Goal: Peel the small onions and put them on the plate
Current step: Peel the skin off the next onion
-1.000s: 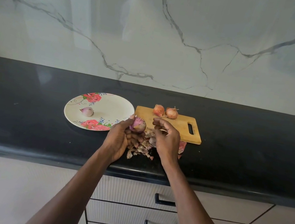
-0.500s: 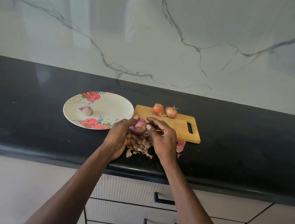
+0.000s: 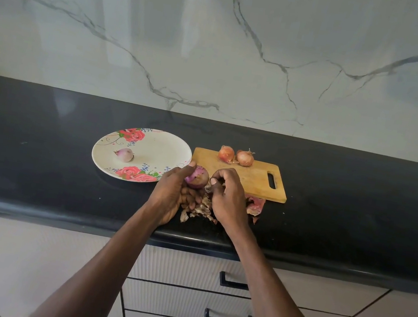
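Gripping onion (image 3: 197,178) — left hand (image 3: 171,196); right hand (image 3: 227,198) pinching skin

glossy black stone counter (image 3: 36,157), matt wood board (image 3: 248,179), glossy marble wall (image 3: 247,54).

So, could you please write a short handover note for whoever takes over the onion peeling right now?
Left hand grips a partly peeled onion above the skin scraps.
Right hand pinches at its skin.
Done: one peeled onion on the plate.
Left: finish this one, plate it, then peel the two unpeeled onions on the cutting board.
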A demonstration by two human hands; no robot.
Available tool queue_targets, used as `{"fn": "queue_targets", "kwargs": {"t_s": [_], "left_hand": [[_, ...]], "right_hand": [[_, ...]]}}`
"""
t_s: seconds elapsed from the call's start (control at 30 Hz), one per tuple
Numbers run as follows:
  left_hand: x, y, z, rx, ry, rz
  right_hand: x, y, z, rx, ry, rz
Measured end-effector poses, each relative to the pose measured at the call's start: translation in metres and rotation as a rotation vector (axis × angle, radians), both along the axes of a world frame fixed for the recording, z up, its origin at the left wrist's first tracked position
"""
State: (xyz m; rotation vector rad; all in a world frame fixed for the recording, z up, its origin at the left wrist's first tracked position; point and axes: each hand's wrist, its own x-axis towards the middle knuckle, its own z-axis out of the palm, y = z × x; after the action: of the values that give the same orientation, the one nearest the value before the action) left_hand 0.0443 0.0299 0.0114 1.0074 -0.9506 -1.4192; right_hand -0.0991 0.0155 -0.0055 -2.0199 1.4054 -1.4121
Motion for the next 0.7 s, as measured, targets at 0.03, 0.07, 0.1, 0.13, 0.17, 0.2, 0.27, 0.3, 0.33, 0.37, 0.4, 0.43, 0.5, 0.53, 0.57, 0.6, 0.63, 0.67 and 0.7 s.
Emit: {"fn": "queue_targets", "kwargs": {"t_s": [0.03,0.07,0.1,0.13,0.17,0.2,0.27,0.3,0.33,0.37,0.4,0.43,0.5,0.53,0.57,0.6,0.63,0.67,0.7], "left_hand": [[0.0003,-0.0004,-0.0002,0.011,0.001,0.006],[0.0007,-0.0012,-0.0008,0.018,0.004,0.009],[0.0008,-0.0017,-0.0014,0.020,0.010,0.010],[0.0012,-0.0025,-0.0021,0.017,0.019,0.008],[0.0012,-0.0028,-0.0026,0.010,0.028,0.004],[0.0011,-0.0028,-0.0028,0.005,0.031,0.000],[0.0003,-0.0019,-0.0025,0.006,0.030,-0.006],[-0.0001,-0.0010,-0.0017,0.009,0.029,-0.011],[-0.0005,-0.0004,-0.0013,0.011,0.029,-0.016],[-0.0009,0.0003,-0.0005,0.010,0.026,-0.020],[-0.0012,0.0009,0.0001,0.007,0.022,-0.025],[-0.0016,0.0019,0.0007,0.004,0.021,-0.029],[-0.0020,0.0037,0.0018,-0.007,0.032,-0.039],[-0.0021,0.0047,0.0023,-0.012,0.038,-0.045],[-0.0021,0.0055,0.0029,-0.014,0.042,-0.049],[-0.0018,0.0055,0.0027,-0.016,0.043,-0.051],[-0.0017,0.0055,0.0024,-0.015,0.040,-0.052],[-0.0013,0.0052,0.0020,-0.013,0.037,-0.054],[-0.0011,0.0050,0.0019,-0.010,0.031,-0.057]], "right_hand": [[-0.0001,0.0002,-0.0001,-0.026,-0.012,-0.025],[-0.0004,0.0002,-0.0003,-0.065,-0.029,-0.045],[-0.0007,0.0010,0.0000,-0.108,-0.049,-0.049],[-0.0008,0.0024,0.0008,-0.140,-0.066,-0.032],[-0.0007,0.0040,0.0017,-0.151,-0.078,0.002],[-0.0003,0.0055,0.0025,-0.145,-0.078,0.042],[0.0005,0.0056,0.0015,-0.124,-0.040,0.097],[0.0010,0.0052,0.0009,-0.131,-0.019,0.101],[0.0015,0.0046,0.0007,-0.147,-0.010,0.093],[0.0017,0.0044,0.0009,-0.163,-0.010,0.081],[0.0017,0.0042,0.0011,-0.172,-0.015,0.075],[0.0016,0.0042,0.0011,-0.174,-0.021,0.074],[0.0015,0.0043,0.0004,-0.175,-0.031,0.072],[0.0013,0.0043,-0.0001,-0.173,-0.043,0.069],[0.0012,0.0042,-0.0005,-0.170,-0.060,0.067],[0.0011,0.0041,-0.0004,-0.164,-0.079,0.069],[0.0012,0.0044,-0.0005,-0.149,-0.096,0.071],[0.0012,0.0044,-0.0008,-0.128,-0.110,0.070],[0.0010,0.0044,-0.0016,-0.111,-0.121,0.063]]}}
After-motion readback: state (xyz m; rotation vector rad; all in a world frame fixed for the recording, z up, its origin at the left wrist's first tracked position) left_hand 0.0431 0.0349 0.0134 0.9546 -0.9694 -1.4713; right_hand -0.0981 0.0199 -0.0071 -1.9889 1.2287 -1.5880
